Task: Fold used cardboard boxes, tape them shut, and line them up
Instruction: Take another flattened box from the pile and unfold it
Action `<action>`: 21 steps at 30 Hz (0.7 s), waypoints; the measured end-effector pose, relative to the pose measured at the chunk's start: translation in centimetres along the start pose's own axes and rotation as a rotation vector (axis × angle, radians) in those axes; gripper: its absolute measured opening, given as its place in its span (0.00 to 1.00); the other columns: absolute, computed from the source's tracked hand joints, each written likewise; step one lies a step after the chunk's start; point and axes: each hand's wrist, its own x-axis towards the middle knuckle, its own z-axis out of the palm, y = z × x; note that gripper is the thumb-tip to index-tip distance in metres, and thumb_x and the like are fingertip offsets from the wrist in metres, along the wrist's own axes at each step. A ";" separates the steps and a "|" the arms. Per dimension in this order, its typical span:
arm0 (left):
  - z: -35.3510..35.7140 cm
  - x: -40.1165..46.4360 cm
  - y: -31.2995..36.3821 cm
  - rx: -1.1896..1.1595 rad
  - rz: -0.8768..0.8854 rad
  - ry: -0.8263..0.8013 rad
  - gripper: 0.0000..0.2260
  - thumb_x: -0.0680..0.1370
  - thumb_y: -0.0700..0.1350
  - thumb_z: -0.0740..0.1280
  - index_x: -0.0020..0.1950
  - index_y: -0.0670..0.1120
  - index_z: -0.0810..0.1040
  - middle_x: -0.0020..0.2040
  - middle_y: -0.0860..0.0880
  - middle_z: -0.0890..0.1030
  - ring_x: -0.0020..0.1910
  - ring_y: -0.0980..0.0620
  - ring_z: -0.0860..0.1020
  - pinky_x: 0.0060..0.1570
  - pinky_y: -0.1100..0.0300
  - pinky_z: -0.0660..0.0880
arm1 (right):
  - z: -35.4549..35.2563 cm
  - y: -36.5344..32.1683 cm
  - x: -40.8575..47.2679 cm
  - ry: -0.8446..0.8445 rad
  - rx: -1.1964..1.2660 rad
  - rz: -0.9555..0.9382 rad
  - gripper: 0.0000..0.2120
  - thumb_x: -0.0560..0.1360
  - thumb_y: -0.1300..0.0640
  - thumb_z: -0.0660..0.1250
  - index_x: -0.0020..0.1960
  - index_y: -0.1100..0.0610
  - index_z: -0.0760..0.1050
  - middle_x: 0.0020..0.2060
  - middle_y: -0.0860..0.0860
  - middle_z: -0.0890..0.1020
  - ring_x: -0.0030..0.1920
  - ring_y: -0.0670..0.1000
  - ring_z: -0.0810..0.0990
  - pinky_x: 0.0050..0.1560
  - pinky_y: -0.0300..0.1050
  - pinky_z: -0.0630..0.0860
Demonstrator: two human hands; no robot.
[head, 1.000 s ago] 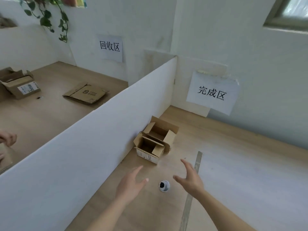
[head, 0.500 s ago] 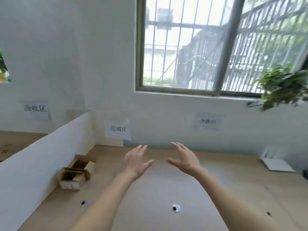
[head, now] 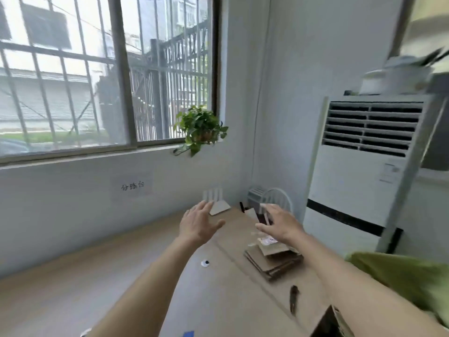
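A stack of flattened cardboard boxes point(head: 272, 260) lies on the wooden table point(head: 73, 295), right of centre, with a labelled piece on top. My right hand point(head: 279, 223) hovers just above and behind the stack with spread fingers and holds nothing. Level with it and further left, my left hand point(head: 199, 222) is raised over the table, fingers straight and empty. The corner of another cardboard box point(head: 332, 322) shows at the bottom right edge.
A dark pen-like object point(head: 293, 299) lies near the stack. A small round white thing point(head: 205, 263) sits mid-table. A white router point(head: 216, 203) stands in the far corner, a floor air conditioner point(head: 359, 171) at right, a potted plant point(head: 201, 128) on the windowsill.
The view has swung far to the right, from the divided area with the open box to the window corner and the flat cardboard stack. Both hands stay raised and empty.
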 end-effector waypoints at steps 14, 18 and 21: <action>16.7 16.5 19.4 -0.082 0.242 -0.081 0.32 0.78 0.64 0.64 0.79 0.55 0.61 0.76 0.52 0.67 0.74 0.50 0.67 0.71 0.54 0.62 | -4.9 25.6 6.3 -0.032 -0.078 0.315 0.37 0.76 0.36 0.67 0.80 0.45 0.59 0.78 0.46 0.64 0.76 0.51 0.66 0.72 0.50 0.67; 20.2 21.9 20.0 -0.070 0.251 -0.081 0.32 0.78 0.64 0.64 0.79 0.55 0.62 0.75 0.52 0.69 0.72 0.50 0.69 0.72 0.53 0.63 | -4.6 28.3 12.6 -0.078 -0.096 0.281 0.36 0.77 0.38 0.66 0.81 0.46 0.58 0.78 0.46 0.63 0.77 0.51 0.65 0.73 0.49 0.65; 22.8 25.0 19.4 -0.074 0.201 -0.100 0.33 0.78 0.65 0.64 0.79 0.54 0.62 0.76 0.51 0.68 0.73 0.50 0.67 0.72 0.53 0.62 | -2.8 29.9 16.6 -0.091 -0.050 0.273 0.36 0.77 0.36 0.65 0.80 0.44 0.57 0.79 0.46 0.62 0.77 0.51 0.64 0.72 0.51 0.66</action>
